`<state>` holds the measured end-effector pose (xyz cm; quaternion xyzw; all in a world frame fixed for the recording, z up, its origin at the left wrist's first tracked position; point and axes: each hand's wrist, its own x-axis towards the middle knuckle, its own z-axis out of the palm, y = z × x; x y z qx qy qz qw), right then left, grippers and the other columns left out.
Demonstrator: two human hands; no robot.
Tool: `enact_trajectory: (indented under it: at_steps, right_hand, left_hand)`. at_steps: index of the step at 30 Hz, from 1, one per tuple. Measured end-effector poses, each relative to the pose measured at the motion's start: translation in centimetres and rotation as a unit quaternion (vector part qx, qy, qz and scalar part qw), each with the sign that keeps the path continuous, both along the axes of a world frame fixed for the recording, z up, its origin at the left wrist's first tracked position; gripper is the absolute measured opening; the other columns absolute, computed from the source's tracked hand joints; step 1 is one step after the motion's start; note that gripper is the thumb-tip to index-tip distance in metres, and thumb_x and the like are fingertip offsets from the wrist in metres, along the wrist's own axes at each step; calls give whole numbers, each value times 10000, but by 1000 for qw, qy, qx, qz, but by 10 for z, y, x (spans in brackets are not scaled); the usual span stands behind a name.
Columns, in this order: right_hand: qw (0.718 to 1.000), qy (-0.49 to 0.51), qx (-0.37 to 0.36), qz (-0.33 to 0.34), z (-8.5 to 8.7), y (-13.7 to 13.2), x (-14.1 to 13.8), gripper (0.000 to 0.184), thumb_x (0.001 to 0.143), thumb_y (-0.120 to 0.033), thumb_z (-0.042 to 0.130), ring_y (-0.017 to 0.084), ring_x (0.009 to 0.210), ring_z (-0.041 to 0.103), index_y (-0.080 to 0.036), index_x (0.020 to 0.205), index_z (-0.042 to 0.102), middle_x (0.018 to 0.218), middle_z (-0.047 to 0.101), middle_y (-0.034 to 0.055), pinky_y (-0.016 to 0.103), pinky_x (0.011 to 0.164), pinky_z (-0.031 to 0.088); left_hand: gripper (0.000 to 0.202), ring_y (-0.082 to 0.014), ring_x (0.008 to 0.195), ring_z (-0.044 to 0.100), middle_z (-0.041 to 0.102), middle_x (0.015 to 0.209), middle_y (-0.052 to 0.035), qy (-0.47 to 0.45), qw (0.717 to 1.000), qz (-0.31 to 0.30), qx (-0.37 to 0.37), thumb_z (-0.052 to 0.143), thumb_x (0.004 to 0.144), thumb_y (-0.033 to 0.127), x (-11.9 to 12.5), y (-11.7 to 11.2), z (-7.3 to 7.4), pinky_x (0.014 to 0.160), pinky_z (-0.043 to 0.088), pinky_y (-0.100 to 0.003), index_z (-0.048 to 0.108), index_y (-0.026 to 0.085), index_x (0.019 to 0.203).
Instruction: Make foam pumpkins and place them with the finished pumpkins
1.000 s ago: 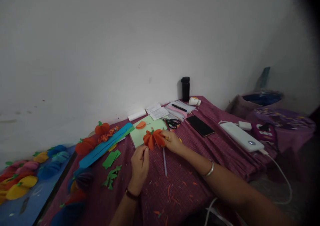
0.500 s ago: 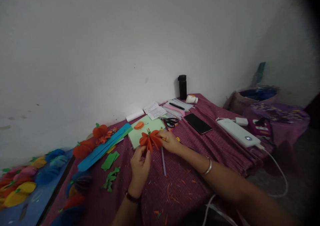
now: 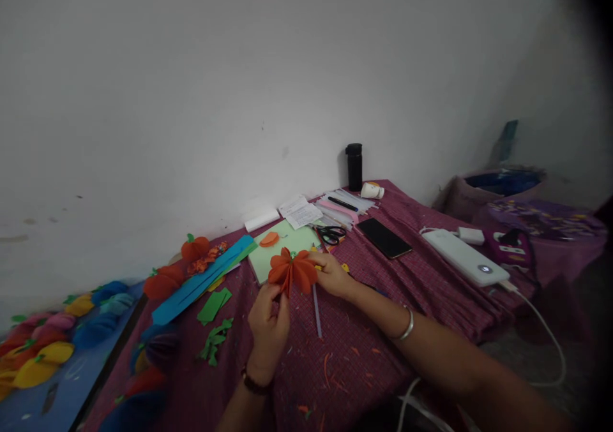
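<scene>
I see the left hand point(image 3: 269, 325) pinching the orange paper pumpkin point(image 3: 301, 274) low-left, the right hand point(image 3: 334, 276) pinching its right edge.

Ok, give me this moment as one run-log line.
left hand: at lower edge of orange folded paper | right hand: holding its right side | nearby: scissors, phone
</scene>
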<state>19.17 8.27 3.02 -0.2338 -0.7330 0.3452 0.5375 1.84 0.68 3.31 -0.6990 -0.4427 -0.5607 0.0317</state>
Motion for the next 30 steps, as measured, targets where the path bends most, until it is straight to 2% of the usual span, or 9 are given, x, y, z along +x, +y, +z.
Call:
enact_trajectory:
  at_steps: [4,8,11,15,17,20,24,27,30]
  right_hand:
    - [999,7,-11,36,0,2,0,307,862,-429,553,128,667,516,-156,727,598,705,580,11,242,634,428]
    - [998,7,-35,50,1,1,1,345,846,-469,574,121,636,484,-163,686,573,672,548,1,239,610,418]
    - [997,11,-43,66,2,0,2,350,847,-468,579,113,626,470,-162,679,567,669,533,-6,232,597,411]
    - [998,3,-34,58,2,0,3,360,850,-465,580,102,612,451,-156,669,548,657,511,-15,219,579,394]
    - [998,-4,-28,53,2,0,3,350,859,-452,572,102,617,457,-154,676,547,659,515,-14,220,585,396]
    - [999,-3,-15,47,3,1,3,320,872,-425,554,107,627,477,-155,699,557,674,536,-8,220,592,407]
    - [1000,-17,14,21,3,1,2,276,888,-364,529,111,638,502,-158,709,571,691,563,-1,218,596,411]
    - [998,-46,47,-11,3,1,3,242,896,-309,512,114,648,522,-156,725,592,706,583,9,219,604,411]
    - [994,-78,76,-27,3,1,4,201,898,-263,510,118,656,541,-152,767,614,721,605,21,223,614,415]
  left_hand:
    - [263,-160,816,656,674,953,-67,-66,997,32,21,572,834,179,0,-1,-8,756,534,-287,594,191,1097]
    - [314,-174,914,667,672,1060,-101,-106,994,29,30,540,869,197,-3,0,-10,797,548,-293,567,186,1181]
    - [348,-182,927,665,684,1047,-105,-17,999,18,47,502,881,143,-10,3,-7,796,546,-292,569,189,1219]
    - [409,-165,856,651,679,951,-93,107,991,-3,74,427,882,49,-17,4,1,747,524,-263,575,178,1241]
    - [400,-158,839,634,657,933,-86,119,990,-2,71,413,880,34,-18,3,4,738,511,-258,598,174,1205]
    - [307,-148,782,599,620,866,-68,120,991,-13,51,423,871,39,-18,1,9,707,495,-252,657,163,1027]
    - [250,-169,792,572,598,854,-67,101,993,-67,-7,401,864,84,-18,-3,14,692,478,-281,635,157,912]
    - [196,-157,743,540,567,789,-36,42,994,-88,-45,411,876,135,-16,-3,13,661,444,-273,601,166,839]
    - [198,-114,612,456,472,659,21,-41,994,-50,-93,439,884,172,-11,1,7,582,384,-234,521,181,704]
